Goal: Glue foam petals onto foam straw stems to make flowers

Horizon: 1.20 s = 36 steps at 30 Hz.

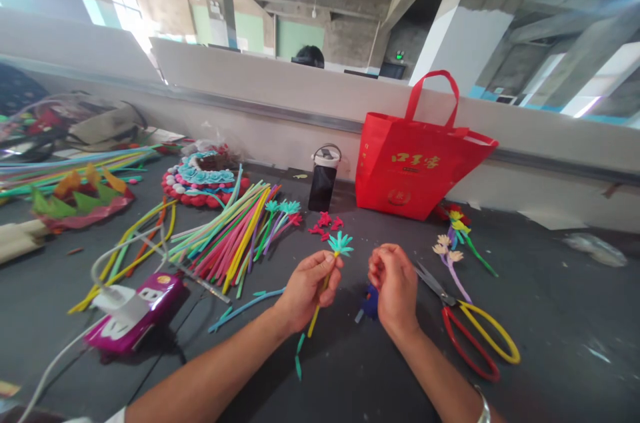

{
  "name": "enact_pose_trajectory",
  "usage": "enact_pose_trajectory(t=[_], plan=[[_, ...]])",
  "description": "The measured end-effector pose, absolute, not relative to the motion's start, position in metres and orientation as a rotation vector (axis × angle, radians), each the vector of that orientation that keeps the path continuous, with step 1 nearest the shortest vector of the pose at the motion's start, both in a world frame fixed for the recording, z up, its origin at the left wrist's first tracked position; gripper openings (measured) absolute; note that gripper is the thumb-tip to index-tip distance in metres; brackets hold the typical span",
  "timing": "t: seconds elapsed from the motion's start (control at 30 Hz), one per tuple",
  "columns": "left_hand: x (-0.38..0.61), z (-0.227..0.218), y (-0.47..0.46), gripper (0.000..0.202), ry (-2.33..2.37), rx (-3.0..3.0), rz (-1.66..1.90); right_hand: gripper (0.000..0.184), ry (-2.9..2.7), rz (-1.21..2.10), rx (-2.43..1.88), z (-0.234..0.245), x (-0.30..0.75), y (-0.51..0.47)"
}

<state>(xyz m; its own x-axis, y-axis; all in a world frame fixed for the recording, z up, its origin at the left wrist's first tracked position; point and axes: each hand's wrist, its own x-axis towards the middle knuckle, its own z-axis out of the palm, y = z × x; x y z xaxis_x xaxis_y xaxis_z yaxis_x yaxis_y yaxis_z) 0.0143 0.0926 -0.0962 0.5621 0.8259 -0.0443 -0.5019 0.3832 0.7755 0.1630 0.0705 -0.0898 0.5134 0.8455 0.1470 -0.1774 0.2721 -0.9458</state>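
Pinched in my left hand is a pipe-cleaner flower with teal petals on a yellow stem, held nearly upright. Opposite it, my right hand is closed, fingertips together; whatever may be between them is hidden. A dark blue object lies partly behind that hand, its kind unclear. Just right of it rest scissors with red and yellow handles. Small teal pipe-cleaner pieces lie below my left hand, and a blue pipe cleaner lies left of it.
Loose pipe cleaners and finished teal flowers lie left of centre. Red star-like pieces sit before a phone propped on a bottle. Further out are a red bag, a purple power strip and more flowers.
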Motion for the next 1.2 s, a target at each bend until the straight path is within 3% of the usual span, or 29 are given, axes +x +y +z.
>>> enact_pose_trajectory(t=[0.47,0.7,0.9,1.1,1.2], plan=[[0.010,-0.092,0.095,0.019,0.425,0.733,0.836,0.021,-0.900,1.176,-1.051,-0.096,0.159,0.073],[0.009,-0.093,0.096,0.020,0.534,0.789,0.860,0.017,-0.815,0.944,-1.008,-0.091,0.170,0.079],[0.012,-0.094,0.095,0.022,0.613,0.812,0.907,0.012,-1.176,0.622,-1.140,-0.092,0.169,0.069],[0.012,-0.094,0.093,0.024,0.690,0.827,0.944,0.032,-1.674,0.068,-1.135,-0.092,0.164,0.061],[0.012,-0.093,0.092,0.025,0.702,0.822,0.944,0.030,-1.756,-0.091,-1.103,-0.094,0.164,0.062]])
